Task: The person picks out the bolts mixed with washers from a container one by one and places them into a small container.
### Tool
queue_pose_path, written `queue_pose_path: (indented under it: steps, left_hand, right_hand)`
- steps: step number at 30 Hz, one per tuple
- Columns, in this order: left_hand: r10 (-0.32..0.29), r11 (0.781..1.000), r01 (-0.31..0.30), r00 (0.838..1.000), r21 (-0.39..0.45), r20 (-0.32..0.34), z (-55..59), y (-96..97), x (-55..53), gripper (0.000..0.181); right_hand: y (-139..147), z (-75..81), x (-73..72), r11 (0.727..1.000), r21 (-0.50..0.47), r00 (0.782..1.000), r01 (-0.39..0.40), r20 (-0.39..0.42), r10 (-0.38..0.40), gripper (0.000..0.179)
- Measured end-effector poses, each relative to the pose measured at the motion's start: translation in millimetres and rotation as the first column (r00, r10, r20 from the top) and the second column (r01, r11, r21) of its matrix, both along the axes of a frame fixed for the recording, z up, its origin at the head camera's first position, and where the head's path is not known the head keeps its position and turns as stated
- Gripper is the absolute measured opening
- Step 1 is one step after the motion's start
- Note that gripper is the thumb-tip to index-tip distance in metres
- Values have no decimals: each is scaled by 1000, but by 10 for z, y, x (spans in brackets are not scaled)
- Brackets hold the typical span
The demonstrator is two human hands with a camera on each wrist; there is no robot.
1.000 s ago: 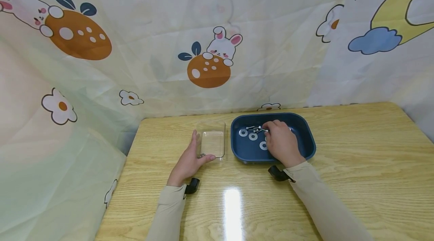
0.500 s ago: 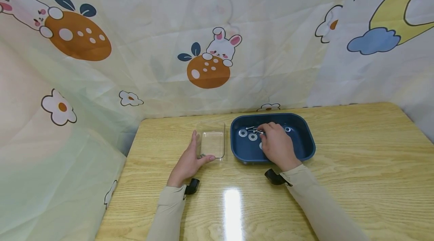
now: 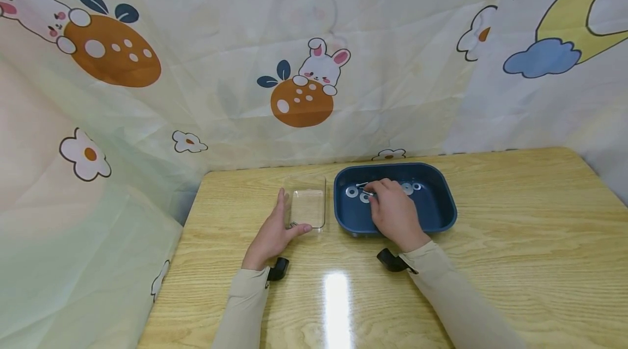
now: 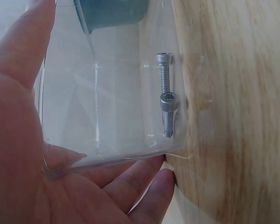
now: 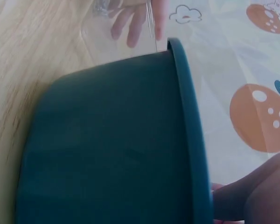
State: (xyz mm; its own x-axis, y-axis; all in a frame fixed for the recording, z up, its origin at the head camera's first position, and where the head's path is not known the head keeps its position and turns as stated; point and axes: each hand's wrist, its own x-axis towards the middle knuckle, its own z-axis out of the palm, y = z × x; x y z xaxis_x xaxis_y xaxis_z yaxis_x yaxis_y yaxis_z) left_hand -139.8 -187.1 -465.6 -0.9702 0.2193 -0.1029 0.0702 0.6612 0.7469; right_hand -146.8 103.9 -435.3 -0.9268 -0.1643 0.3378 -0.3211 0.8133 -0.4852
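Observation:
In the head view my right hand (image 3: pixel 396 214) reaches into a dark blue tray (image 3: pixel 445 210). Its thumb and fingertips pinch a silver screw (image 3: pixel 367 193), part of which the fingers cover. Another screw (image 3: pixel 361 184) and several flat washers (image 3: pixel 351 192) lie on the tray bottom. My left hand (image 3: pixel 271 237) rests against the near left corner of a clear plastic box (image 3: pixel 309 207), thumb along the near wall and fingers along the left wall. The left wrist view shows socket head screws (image 4: pixel 165 77) inside that box.
The box stands just left of the tray on a wooden table (image 3: pixel 515 240). A printed cloth (image 3: pixel 407 92) hangs behind the table and along its left side. In the right wrist view the tray's outer wall (image 5: pixel 112 140) hides most of the right hand's work.
My right hand has moved left within the tray, and the pinched screw has shifted left with it. Washers on the tray's right side have come into sight. The left hand stays put.

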Motion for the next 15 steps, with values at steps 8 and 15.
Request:
queue_pose_path:
  steps: [8,15]
  left_hand:
    - [-1,1000,1,1000,-5,-7,-5,6,-5,118]
    - [-3,1000,3,1000,0,-9,-20,-3,-13,118]
  right_hand:
    - [-69,7,33,1000,-8,1000,-24,-18,24,16]
    - [-153,-8,50,999,-11,997,-53,-53,53,18]
